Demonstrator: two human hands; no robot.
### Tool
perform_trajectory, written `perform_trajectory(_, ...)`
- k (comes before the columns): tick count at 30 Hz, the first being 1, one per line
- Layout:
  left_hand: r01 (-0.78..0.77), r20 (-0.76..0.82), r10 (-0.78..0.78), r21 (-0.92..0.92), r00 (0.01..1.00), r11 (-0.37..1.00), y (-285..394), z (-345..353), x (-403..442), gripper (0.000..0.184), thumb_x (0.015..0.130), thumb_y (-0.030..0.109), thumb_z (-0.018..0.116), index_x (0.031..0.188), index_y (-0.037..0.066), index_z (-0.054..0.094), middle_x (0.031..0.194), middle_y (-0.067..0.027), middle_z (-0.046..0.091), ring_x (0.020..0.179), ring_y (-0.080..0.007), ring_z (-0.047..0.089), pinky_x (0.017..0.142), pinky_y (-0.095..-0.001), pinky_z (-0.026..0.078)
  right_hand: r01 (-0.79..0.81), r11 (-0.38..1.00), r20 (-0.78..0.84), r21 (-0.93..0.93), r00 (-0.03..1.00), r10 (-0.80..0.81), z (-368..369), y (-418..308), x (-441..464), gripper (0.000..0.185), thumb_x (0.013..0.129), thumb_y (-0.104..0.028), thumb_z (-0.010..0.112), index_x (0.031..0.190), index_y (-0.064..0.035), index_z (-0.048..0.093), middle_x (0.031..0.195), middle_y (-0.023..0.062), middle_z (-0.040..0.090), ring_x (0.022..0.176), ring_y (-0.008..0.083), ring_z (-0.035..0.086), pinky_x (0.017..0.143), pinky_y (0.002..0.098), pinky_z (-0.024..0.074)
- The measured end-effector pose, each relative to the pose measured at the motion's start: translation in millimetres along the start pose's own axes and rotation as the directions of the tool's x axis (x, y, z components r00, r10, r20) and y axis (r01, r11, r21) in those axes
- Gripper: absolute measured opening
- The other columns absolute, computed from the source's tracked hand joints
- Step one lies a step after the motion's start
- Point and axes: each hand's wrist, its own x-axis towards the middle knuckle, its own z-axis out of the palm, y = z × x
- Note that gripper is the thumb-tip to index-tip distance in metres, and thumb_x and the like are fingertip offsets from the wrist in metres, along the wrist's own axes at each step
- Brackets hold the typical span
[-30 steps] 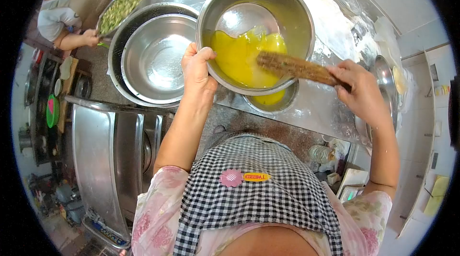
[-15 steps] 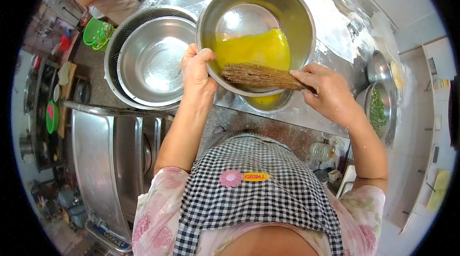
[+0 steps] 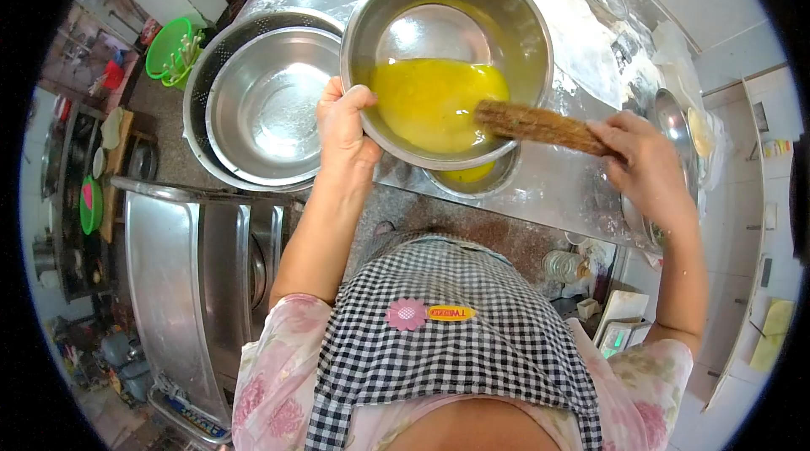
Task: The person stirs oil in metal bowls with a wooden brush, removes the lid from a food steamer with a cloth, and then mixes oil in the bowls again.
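"What changed?"
"The right-hand grip (image 3: 645,166), pinching a brown bundled-twig whisk (image 3: 540,126), swung rightward over glossy yellow liquid (image 3: 430,101); stirring seems underway."
"The deep round silver metal bowl (image 3: 525,50)?"
"Upper centre of frame (tilted), rim pinched in the left-hand grip (image 3: 344,126)."

We log a steel bench (image 3: 582,194) spanning 11 to 3 o'clock, with bright glints near 11. We note a pale tiled wall (image 3: 724,274) towards 4 o'clock, brown speckled floor (image 3: 531,253) at 4, a panelled steel unit (image 3: 164,274) at 8.
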Motion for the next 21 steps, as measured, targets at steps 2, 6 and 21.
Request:
perform_trajectory(2, -0.008, 0.010, 0.008, -0.008, 1.000, 1.000, -1, -5, 3, 0.020, 0.065, -0.012, 0.050, 0.074, 0.005, 0.050, 0.079, -0.0087, 0.060, 0.067, -0.0174, 0.058, 0.066, -0.0303, 0.052, -0.007, 0.999, -0.023, 0.048, 1.000, 0.008, -4, 0, 0, 0.043, 0.069, 0.003, 0.058, 0.111, -0.0070, 0.065, 0.095, 0.0126, 0.062, 0.088, 0.0304, 0.061, 0.078, 0.0391, 0.0494)
perform_trajectory(6, -0.014, -0.007, 0.014, 0.004, 1.000, 1.000, 3, -3, 1, 0.020, 0.065, -0.012, 0.050, 0.075, 0.005, 0.051, 0.080, -0.0091, 0.061, 0.067, -0.0177, 0.058, 0.067, -0.0302, 0.052, 0.108, 0.979, -0.003, 0.171, 0.994, -0.109, 13, -10, 3, 0.043, 0.070, 0.001, 0.058, 0.112, -0.0064, 0.064, 0.096, 0.0126, 0.062, 0.087, 0.0303, 0.061, 0.078, 0.0392, 0.0496)
perform_trajectory(21, -0.057, -0.088, 0.061, 0.048, 0.994, 0.997, 30, 2, -13, 0.019, 0.064, -0.009, 0.051, 0.076, 0.006, 0.050, 0.078, -0.0085, 0.059, 0.067, -0.0165, 0.056, 0.066, -0.0299, 0.051, 0.179, 0.956, 0.038, 0.233, 0.980, -0.193, 19, -27, 17, 0.043, 0.072, 0.000, 0.059, 0.114, -0.0058, 0.063, 0.095, 0.0143, 0.060, 0.086, 0.0326, 0.060, 0.076, 0.0393, 0.0476)
